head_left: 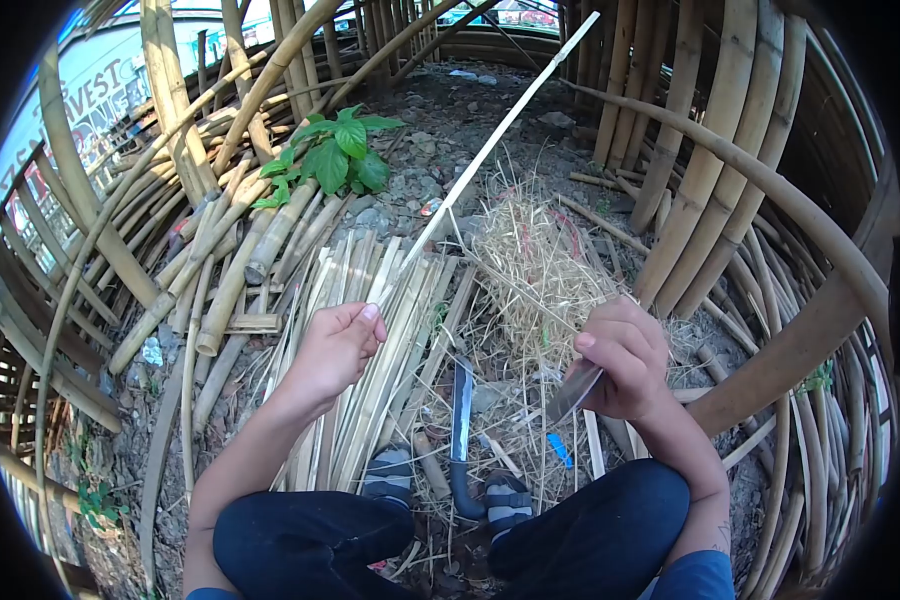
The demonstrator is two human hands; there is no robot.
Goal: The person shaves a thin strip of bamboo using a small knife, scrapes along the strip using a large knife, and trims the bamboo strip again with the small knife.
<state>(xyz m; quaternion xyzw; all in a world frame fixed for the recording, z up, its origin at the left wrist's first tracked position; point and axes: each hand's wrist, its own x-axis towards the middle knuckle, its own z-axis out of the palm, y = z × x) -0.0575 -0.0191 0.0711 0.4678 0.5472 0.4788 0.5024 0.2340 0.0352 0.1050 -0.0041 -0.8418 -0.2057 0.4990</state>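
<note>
My left hand [340,345] is closed in a pinch on the lower end of a long, pale bamboo strip [495,137], which slants up and away to the right. In my right hand [622,358] is a knife, its short broad blade [574,390] pointing down and left. A thin fibre runs from the strip toward my right hand. Below and between the hands, a long dark blade with a curved handle [461,420] lies on the ground by my feet. Many split bamboo strips [370,385] lie under and beside my left hand.
Tangled shavings [530,255] are heaped ahead of my right hand. Bamboo poles [710,160] stand at the right, and a bent pole arches there. A leafy plant [342,152] and stacked poles are at the left. A blue scrap [559,450] lies near my right knee.
</note>
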